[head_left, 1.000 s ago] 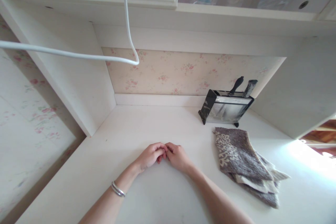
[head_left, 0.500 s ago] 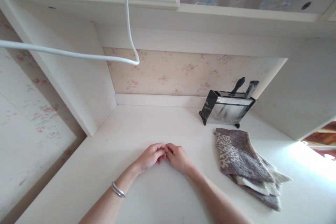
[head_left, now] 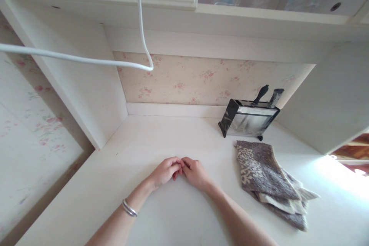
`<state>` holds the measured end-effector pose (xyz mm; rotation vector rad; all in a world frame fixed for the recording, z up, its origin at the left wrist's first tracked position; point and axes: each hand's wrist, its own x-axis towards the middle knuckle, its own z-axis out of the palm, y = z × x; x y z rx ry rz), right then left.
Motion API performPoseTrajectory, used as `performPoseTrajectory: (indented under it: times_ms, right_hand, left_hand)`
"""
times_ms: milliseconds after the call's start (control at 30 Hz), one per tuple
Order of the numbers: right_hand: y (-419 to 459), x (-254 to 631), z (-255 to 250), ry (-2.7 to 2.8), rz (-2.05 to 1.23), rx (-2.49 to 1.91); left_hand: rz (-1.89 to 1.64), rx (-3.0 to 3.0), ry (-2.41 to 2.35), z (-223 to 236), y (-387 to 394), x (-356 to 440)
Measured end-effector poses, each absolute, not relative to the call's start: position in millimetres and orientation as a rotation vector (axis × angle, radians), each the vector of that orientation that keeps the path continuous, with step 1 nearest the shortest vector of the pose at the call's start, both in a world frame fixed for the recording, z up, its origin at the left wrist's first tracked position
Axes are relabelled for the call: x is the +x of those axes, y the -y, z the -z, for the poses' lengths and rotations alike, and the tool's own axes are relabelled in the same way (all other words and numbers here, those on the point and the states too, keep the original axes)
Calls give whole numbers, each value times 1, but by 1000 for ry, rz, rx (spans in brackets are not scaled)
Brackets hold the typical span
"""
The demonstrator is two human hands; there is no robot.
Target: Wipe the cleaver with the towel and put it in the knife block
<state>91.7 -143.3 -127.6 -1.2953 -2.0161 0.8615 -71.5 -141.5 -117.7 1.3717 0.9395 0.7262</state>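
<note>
Left hand, right hand: curl narrow, touch each other, left of patterned grey towel | knife holder: just behind towel

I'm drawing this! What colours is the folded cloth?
The cloth is greyish brown and cream, with a cream branching pattern; the head view shows it.

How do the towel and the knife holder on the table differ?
The towel is limp and lies in loose folds; the knife holder looks rigid and stands behind it. The towel is grey-brown with a pale pattern; the knife holder is black-framed, with dark handles sticking up. Both rest on the white tabletop.
</note>
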Motion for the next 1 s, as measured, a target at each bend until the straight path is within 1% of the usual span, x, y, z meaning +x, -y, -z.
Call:
performPoseTrajectory:
  times_ms: [1000]
  right_hand:
    - [145, 91, 124, 2040, -837, -1325]
  left_hand:
    - [-725, 1382, -944, 115, 143, -70]
